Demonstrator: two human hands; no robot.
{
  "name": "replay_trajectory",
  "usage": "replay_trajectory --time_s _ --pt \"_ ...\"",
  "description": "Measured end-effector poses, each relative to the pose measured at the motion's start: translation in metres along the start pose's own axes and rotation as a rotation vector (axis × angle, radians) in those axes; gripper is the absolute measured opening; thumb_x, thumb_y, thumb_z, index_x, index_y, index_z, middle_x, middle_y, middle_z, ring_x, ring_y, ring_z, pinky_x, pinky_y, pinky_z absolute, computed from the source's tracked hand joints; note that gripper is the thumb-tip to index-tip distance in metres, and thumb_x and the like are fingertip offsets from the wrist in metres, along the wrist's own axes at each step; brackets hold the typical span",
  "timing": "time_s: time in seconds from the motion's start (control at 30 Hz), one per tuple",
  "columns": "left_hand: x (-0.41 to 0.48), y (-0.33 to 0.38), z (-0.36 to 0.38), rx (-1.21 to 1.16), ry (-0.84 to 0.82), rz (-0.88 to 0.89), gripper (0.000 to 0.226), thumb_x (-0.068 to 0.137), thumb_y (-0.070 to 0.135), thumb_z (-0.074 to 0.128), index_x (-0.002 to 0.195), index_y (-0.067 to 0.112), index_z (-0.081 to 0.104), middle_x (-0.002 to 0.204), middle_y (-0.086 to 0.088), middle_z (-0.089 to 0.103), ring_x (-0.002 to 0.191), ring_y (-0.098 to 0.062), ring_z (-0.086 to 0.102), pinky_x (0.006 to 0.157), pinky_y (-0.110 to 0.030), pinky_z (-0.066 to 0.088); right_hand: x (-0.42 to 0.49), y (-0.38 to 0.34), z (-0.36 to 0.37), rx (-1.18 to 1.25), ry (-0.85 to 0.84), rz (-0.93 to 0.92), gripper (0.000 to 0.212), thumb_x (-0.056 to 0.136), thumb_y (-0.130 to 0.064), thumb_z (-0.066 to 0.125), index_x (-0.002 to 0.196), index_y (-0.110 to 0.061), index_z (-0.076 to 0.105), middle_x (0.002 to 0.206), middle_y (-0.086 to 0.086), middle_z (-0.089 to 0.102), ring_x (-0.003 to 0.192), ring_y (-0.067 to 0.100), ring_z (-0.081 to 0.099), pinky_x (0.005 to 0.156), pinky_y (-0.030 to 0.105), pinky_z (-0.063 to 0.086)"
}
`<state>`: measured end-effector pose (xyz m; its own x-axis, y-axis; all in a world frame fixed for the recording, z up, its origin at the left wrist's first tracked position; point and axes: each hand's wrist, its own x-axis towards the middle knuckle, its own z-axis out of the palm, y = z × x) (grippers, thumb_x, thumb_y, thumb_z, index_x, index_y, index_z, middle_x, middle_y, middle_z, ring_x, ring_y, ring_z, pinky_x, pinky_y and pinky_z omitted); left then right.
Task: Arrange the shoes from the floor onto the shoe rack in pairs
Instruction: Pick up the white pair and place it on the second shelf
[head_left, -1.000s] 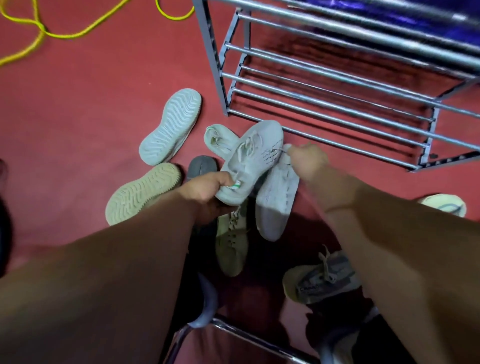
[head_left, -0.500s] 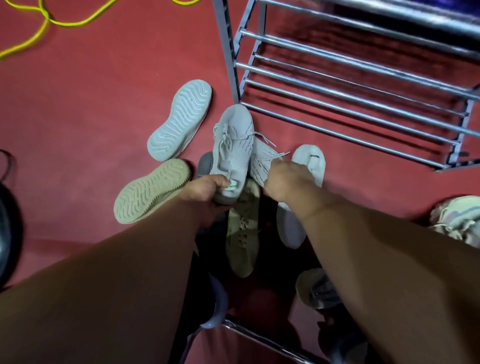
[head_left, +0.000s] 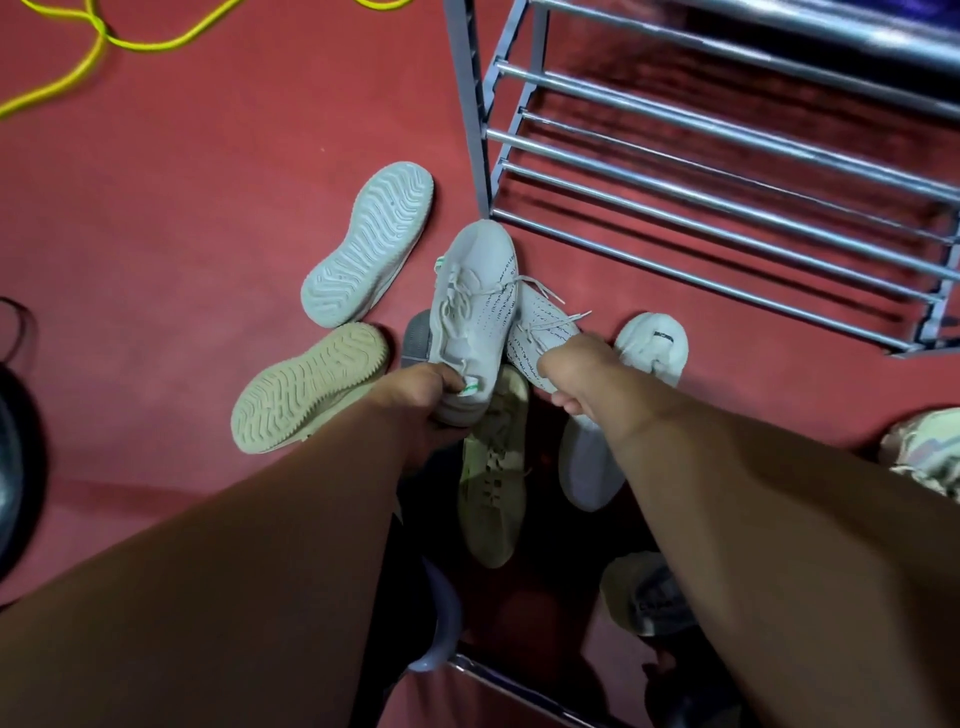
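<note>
Grey knit sneaker, heel clasped in the left grip, matching sneaker clutched in the right grip, above the floor at the shoe rack's near-left corner; probably light, soft-walled, loose-laced, firmest taken at the heel.

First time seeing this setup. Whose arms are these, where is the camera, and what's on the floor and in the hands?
No machine here: a person works bare-handed, filmed by one head-worn camera looking down. The left hand grips the heel of a grey knit sneaker; the right hand holds the matching sneaker beside it. On the red floor lie a pale sole-up shoe, a tan sole-up shoe, an olive sneaker and a white shoe. The metal shoe rack stands upper right.
</note>
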<state>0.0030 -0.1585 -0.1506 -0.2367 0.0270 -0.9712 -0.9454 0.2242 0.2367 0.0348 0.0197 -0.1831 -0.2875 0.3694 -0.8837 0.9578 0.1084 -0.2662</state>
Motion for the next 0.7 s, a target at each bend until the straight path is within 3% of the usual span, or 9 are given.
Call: replay_trajectory --time_s 0.07,0.13,0.23,0.33,0.43,0.5,0.6,0.7 --pt "-0.001 0.001 0.004 0.007 -0.019 -0.019 0.017 0.091 0.006 0.044 0.085 0.015 0.056 0.078 -0.007 0.049 0.069 -0.018 0.046 0.089 -0.041 0.051 0.003 0.000 -0.007 0.095 0.029 0.024 0.026 0.091 -0.017 0.060 0.115 -0.005 0.062 0.071 0.007 0.066 0.053 0.018 0.062 0.047 0.022 0.047" --pt "-0.008 0.005 0.009 0.024 -0.071 -0.041 0.019 0.088 0.005 0.039 0.080 0.018 0.050 0.075 -0.004 0.038 0.065 -0.016 0.035 0.073 -0.033 0.047 -0.001 0.001 -0.017 0.139 -0.018 0.055 0.007 0.094 -0.014 0.060 0.094 -0.008 0.060 0.063 0.005 0.052 0.048 0.015 0.043 0.048 0.022 0.035" --pt "-0.024 0.014 0.017 0.089 -0.113 -0.043 0.016 0.072 0.000 0.040 0.074 0.015 0.044 0.073 -0.002 0.036 0.062 -0.014 0.033 0.065 -0.029 0.038 -0.011 -0.001 -0.027 0.182 -0.103 0.030 0.008 0.094 -0.008 0.058 0.086 -0.006 0.059 0.061 0.004 0.039 0.050 0.013 0.030 0.050 0.024 0.027" --pt "-0.033 0.017 0.019 0.189 -0.006 0.021 0.008 0.089 0.003 0.047 0.083 0.008 0.051 0.079 -0.010 0.056 0.066 -0.021 0.058 0.068 -0.034 0.053 -0.029 -0.005 -0.038 0.177 -0.155 0.003 0.003 0.095 -0.007 0.056 0.095 -0.007 0.059 0.062 0.003 0.037 0.050 0.012 0.029 0.048 0.023 0.027" --pt "-0.061 0.022 0.020 0.255 -0.020 -0.018 0.014 0.091 0.010 0.048 0.101 0.008 0.058 0.094 -0.015 0.062 0.074 -0.026 0.062 0.070 -0.039 0.056 -0.057 -0.003 -0.060 0.181 -0.157 0.002 0.003 0.089 -0.009 0.059 0.093 -0.008 0.059 0.057 0.004 0.040 0.044 0.013 0.034 0.044 0.021 0.031" --pt "-0.087 0.029 0.023 0.290 -0.041 -0.009 0.021 0.089 0.015 0.052 0.108 0.011 0.059 0.097 -0.015 0.062 0.070 -0.026 0.061 0.061 -0.038 0.056 -0.082 0.000 -0.077 0.184 -0.176 -0.021 0.007 0.086 -0.017 0.061 0.084 -0.011 0.057 0.056 0.003 0.040 0.041 0.012 0.037 0.043 0.020 0.032" --pt "-0.136 0.041 0.026 0.375 -0.100 0.073 0.014 0.091 0.024 0.056 0.088 0.011 0.060 0.070 -0.008 0.060 0.051 -0.019 0.057 0.049 -0.028 0.053 -0.128 0.010 -0.107 0.135 -0.229 -0.052 0.025 0.087 -0.030 0.058 0.068 -0.015 0.053 0.049 0.000 0.043 0.037 0.012 0.041 0.046 0.021 0.028" --pt "-0.185 0.048 0.030 0.474 -0.179 0.094 0.020 0.089 0.026 0.058 0.075 0.012 0.060 0.060 -0.005 0.063 0.048 -0.018 0.060 0.053 -0.023 0.052 -0.179 0.028 -0.141 0.014 -0.220 -0.045 0.026 0.080 -0.028 0.058 0.059 -0.014 0.049 0.046 0.003 0.043 0.040 0.017 0.045 0.051 0.025 0.029"
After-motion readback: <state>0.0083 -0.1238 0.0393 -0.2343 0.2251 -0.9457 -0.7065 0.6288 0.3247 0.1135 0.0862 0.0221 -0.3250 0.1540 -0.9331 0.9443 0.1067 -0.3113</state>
